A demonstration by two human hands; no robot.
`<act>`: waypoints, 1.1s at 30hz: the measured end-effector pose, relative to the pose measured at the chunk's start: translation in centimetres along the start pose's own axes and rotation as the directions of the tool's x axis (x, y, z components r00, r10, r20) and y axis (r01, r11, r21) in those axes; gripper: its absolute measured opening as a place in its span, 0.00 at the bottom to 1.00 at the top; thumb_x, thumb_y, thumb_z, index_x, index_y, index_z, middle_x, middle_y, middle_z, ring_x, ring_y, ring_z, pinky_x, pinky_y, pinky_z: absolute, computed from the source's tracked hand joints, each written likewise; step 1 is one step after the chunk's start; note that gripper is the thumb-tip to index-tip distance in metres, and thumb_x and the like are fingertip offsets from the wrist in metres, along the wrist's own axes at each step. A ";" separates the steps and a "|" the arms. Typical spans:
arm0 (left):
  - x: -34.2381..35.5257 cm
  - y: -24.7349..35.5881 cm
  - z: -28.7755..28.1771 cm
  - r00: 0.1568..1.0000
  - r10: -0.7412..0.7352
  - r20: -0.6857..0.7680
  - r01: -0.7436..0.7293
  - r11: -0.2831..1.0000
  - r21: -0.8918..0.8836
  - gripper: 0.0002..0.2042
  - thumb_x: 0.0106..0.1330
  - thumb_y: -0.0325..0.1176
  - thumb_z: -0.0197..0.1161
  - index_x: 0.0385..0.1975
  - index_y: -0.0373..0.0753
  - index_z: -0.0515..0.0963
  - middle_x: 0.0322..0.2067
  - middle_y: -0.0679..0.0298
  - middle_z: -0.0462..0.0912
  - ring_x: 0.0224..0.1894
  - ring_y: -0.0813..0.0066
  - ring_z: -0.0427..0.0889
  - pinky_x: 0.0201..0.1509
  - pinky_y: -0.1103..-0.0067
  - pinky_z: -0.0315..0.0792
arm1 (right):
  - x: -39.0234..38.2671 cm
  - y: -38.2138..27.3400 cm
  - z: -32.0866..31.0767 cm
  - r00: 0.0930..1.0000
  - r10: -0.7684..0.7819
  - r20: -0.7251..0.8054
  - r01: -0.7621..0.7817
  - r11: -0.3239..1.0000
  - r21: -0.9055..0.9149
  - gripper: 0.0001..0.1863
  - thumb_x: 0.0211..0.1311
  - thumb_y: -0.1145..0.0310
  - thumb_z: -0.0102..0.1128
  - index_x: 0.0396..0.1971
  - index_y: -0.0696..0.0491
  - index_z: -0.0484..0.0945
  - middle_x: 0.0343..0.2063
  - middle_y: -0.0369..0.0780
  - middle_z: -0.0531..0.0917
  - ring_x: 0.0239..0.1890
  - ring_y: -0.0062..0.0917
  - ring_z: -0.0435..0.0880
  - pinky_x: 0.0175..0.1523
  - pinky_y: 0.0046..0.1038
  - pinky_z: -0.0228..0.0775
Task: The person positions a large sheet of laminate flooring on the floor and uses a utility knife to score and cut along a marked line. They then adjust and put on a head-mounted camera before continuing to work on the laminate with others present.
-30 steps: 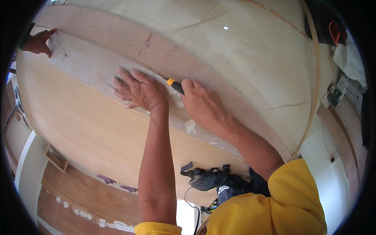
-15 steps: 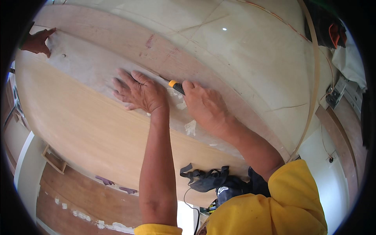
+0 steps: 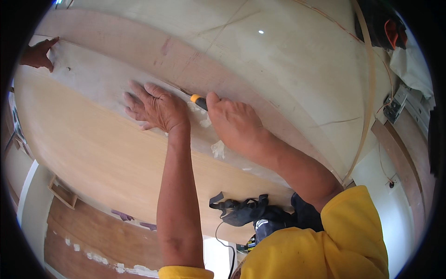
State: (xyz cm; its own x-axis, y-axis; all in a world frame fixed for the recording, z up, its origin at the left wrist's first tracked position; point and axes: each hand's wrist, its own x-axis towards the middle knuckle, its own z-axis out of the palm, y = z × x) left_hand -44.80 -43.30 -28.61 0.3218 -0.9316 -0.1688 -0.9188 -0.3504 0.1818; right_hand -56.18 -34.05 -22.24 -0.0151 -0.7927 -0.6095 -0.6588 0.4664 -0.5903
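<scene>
My left hand (image 3: 155, 107) lies flat, fingers spread, on a pale strip of sheet material (image 3: 93, 81) laid across a large light wooden panel (image 3: 97, 153). Just to its right, my right hand (image 3: 234, 123) grips a utility knife with a yellow and black handle (image 3: 199, 101), its tip pointing up-left along the strip's far edge. Small torn white scraps (image 3: 217, 149) lie below my right hand. At the far left another person's hand (image 3: 37, 55) presses on the end of the same strip.
A brown board (image 3: 139, 46) lies beyond the strip, then a pale sheet (image 3: 288, 65). A thin wooden edging strip (image 3: 369, 88) curves down the right side. A black tool and strap (image 3: 241, 214) hang near my waist. Wooden floorboards (image 3: 93, 242) show at lower left.
Both my hands have shifted slightly left along the strip, with the knife still against its far edge. The other person's hand stays at the far left end.
</scene>
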 end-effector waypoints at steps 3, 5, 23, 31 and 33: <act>0.2 -0.1 0.0 1.000 0.002 -0.007 -0.002 1.000 -0.005 0.29 0.77 0.56 0.34 0.75 0.54 0.55 0.76 0.60 0.47 0.77 0.49 0.40 0.69 0.33 0.39 | -1.0 0.4 0.1 1.000 0.006 0.001 -0.006 1.000 0.029 0.08 0.63 0.78 0.54 0.39 0.62 0.67 0.28 0.53 0.83 0.33 0.48 0.86 0.36 0.43 0.78; 0.1 0.0 -0.1 1.000 0.000 -0.004 0.000 1.000 -0.005 0.29 0.77 0.56 0.35 0.75 0.54 0.55 0.76 0.60 0.47 0.77 0.49 0.40 0.69 0.34 0.38 | -2.4 1.0 0.7 0.999 -0.013 -0.053 0.016 0.998 0.061 0.08 0.63 0.77 0.55 0.39 0.62 0.67 0.29 0.54 0.82 0.33 0.49 0.85 0.36 0.43 0.78; 0.2 -0.6 0.2 1.000 -0.010 0.011 0.010 1.000 -0.006 0.29 0.77 0.58 0.35 0.74 0.54 0.57 0.76 0.60 0.46 0.77 0.46 0.38 0.68 0.32 0.38 | 0.7 0.4 1.9 0.993 0.059 -0.106 -0.042 0.987 0.155 0.11 0.69 0.67 0.56 0.40 0.58 0.67 0.34 0.50 0.79 0.37 0.48 0.83 0.40 0.44 0.77; 0.2 -0.5 0.1 1.000 -0.008 0.014 0.008 1.000 0.003 0.29 0.77 0.57 0.35 0.74 0.54 0.57 0.76 0.59 0.46 0.77 0.46 0.38 0.67 0.32 0.39 | 0.4 0.2 1.8 0.995 0.036 -0.091 -0.027 0.995 0.093 0.11 0.68 0.67 0.56 0.40 0.58 0.68 0.35 0.49 0.80 0.34 0.46 0.85 0.38 0.42 0.79; 0.3 -0.7 0.3 1.000 0.000 0.003 0.000 1.000 -0.003 0.29 0.77 0.57 0.35 0.74 0.54 0.57 0.76 0.59 0.47 0.77 0.45 0.39 0.67 0.32 0.39 | 0.5 0.2 2.3 0.992 0.045 -0.120 -0.031 0.992 0.119 0.11 0.68 0.68 0.57 0.39 0.58 0.67 0.34 0.50 0.79 0.35 0.48 0.84 0.37 0.44 0.77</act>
State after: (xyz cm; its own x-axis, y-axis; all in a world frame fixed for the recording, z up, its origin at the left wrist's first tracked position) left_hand -44.13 -43.27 -29.06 0.3212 -0.9314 -0.1713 -0.9181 -0.3506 0.1848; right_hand -54.61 -33.40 -23.87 -0.1350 -0.8120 -0.5679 -0.5636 0.5343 -0.6300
